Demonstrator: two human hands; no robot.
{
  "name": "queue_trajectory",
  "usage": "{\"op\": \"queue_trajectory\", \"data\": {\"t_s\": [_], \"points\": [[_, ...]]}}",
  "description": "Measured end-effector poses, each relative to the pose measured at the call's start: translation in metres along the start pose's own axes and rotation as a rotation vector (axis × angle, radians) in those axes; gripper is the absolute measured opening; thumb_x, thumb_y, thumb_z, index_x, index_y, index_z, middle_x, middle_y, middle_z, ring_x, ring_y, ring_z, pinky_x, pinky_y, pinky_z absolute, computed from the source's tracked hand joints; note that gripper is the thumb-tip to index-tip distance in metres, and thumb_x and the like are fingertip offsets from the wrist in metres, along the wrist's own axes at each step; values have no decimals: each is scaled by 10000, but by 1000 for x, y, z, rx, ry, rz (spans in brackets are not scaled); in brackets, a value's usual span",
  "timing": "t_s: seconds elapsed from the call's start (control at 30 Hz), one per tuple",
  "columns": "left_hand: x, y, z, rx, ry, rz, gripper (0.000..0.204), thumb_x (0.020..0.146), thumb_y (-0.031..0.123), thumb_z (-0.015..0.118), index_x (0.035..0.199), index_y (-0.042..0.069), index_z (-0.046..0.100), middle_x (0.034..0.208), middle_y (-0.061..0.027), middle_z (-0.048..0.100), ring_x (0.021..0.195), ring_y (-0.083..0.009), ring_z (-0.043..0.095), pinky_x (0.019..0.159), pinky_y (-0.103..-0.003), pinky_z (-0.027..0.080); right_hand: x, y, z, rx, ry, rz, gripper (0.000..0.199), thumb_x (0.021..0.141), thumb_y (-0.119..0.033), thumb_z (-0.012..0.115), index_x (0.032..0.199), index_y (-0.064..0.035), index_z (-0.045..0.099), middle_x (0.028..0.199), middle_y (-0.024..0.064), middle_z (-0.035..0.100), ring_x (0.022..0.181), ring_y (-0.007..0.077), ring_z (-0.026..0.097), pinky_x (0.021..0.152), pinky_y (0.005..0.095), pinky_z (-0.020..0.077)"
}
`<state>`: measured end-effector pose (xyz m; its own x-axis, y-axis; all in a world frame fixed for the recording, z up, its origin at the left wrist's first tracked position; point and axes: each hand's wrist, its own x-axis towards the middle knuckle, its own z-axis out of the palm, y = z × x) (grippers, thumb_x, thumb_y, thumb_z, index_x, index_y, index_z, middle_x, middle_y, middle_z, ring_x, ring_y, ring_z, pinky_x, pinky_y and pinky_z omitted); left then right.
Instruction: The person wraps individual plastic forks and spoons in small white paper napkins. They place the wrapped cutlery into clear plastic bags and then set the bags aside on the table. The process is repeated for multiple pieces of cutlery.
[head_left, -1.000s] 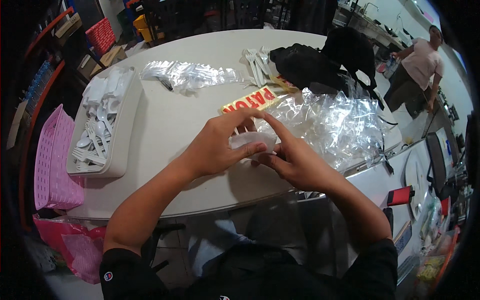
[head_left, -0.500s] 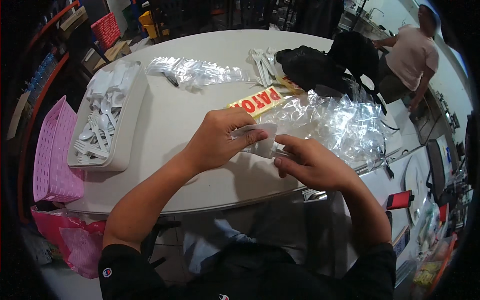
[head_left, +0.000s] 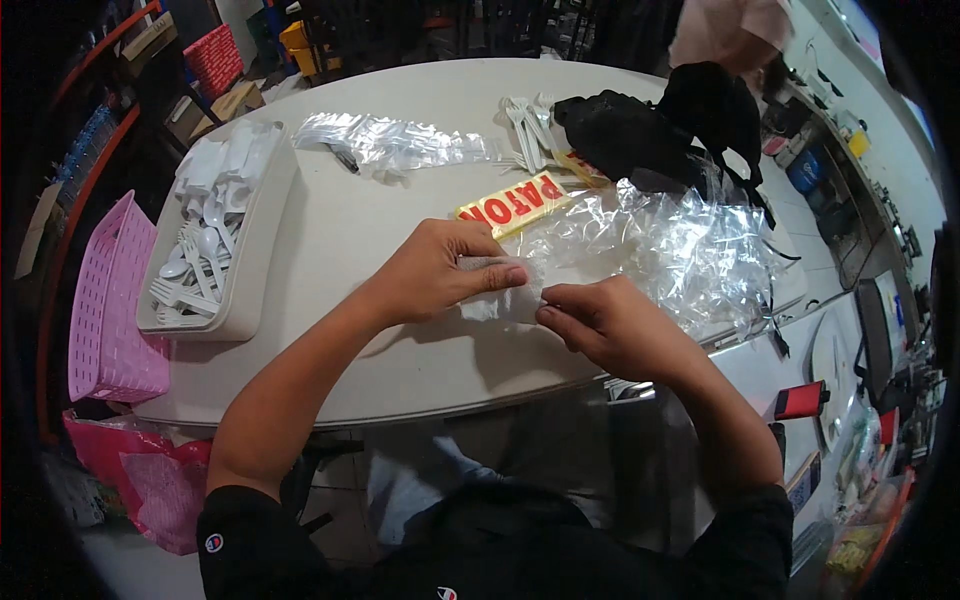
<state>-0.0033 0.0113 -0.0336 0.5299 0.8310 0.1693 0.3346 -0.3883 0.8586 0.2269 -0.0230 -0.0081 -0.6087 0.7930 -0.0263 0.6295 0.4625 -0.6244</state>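
Note:
My left hand (head_left: 445, 272) is closed, its thumb pressing a thin white paper napkin (head_left: 500, 303) against the fingers. My right hand (head_left: 605, 322) pinches the right edge of that napkin between thumb and fingertips. Any cutlery inside the paper is hidden. Both hands are just above the near part of the white table (head_left: 370, 215). Just beyond them lies a yellow wrapper with red lettering (head_left: 512, 207). Clear plastic bags (head_left: 690, 255) are heaped to the right of it.
At left, a pale bin (head_left: 262, 240) of white plastic spoons and forks stands by a pink basket (head_left: 108, 310). Flat clear sleeves (head_left: 400, 142), loose white forks (head_left: 525, 130) and black bags (head_left: 620, 135) lie along the far side. A person (head_left: 730, 40) is at back right.
A white plastic handle in my right fingers has gone from sight. Those fingers have closed in on the napkin's edge, and the napkin is flatter. The person behind has moved left.

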Motion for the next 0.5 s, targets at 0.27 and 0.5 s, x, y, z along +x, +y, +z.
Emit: {"op": "queue_trajectory", "data": {"t_s": [0.27,0.5], "points": [[2,1,-3,-313,-209,-308,248,850,237,698,897,-7,682,811,-25,653,791,-73,576,730,-228,453,-2,0,1,-241,28,-202,203,908,-250,538,937,-62,609,755,173,646,700,367,626,632,458,478],[3,-7,0,-609,-235,-280,268,865,195,665,1061,29,588,929,-31,634,769,-87,604,702,-214,480,-3,-5,4,-164,139,-169,295,901,-232,565,1167,-125,495,698,104,641,673,317,643,583,421,480]]}}
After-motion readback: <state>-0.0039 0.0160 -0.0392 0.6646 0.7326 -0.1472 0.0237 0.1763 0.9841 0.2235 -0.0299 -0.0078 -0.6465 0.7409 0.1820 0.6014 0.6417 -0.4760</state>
